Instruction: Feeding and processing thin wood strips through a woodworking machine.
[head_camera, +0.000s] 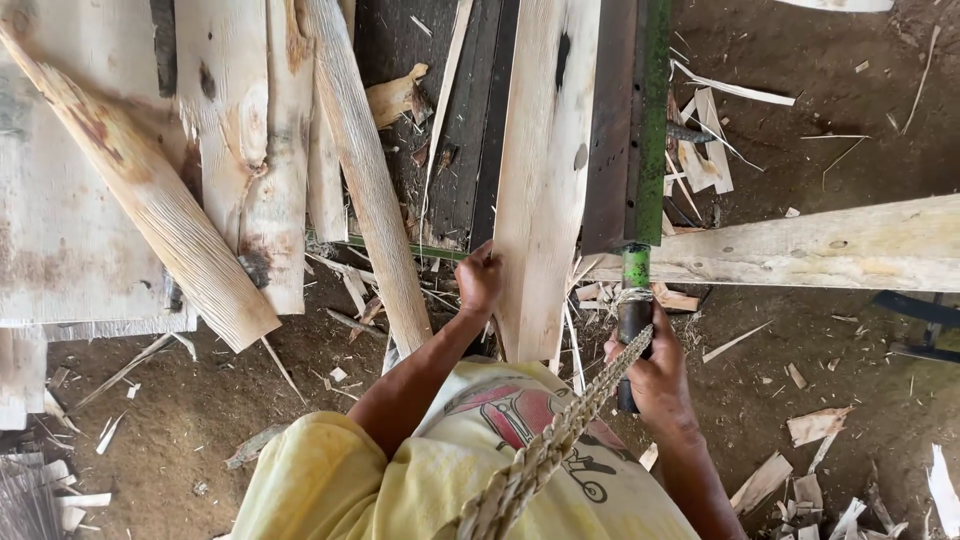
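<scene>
Left hand (478, 280): fingers curled shut on near left edge of pale plank (545, 170), pinching the edge, thumb on top.
Right hand (652, 372): wrapped tight round dark handle (633, 330), fist closed w/ braided rope (560, 440) crossing the knuckles.
Plank: lies lengthwise away from the person, on dark machine bed (470, 130), just left of green rail (654, 110); near end overhangs twd the torso.
Handle: bottom end of the green rail, green collar above, rope wound at the top of the grip.
Rope: runs from handle down past yellow shirt (400, 480); far end out of frame.
Step (judged): plank being lined up along the rail while the lever is held ready; looks like setup before a feed, prob. not cutting yet — blade not visible.
Next move needs: plank edge kept parallel to rail, steady push w/ left, firm hold on lever, fingers clear of rail side.
Around: rough slabs (150, 200) stacked left, cross beam (820, 245) right, chips on dirt floor (200, 420).
</scene>
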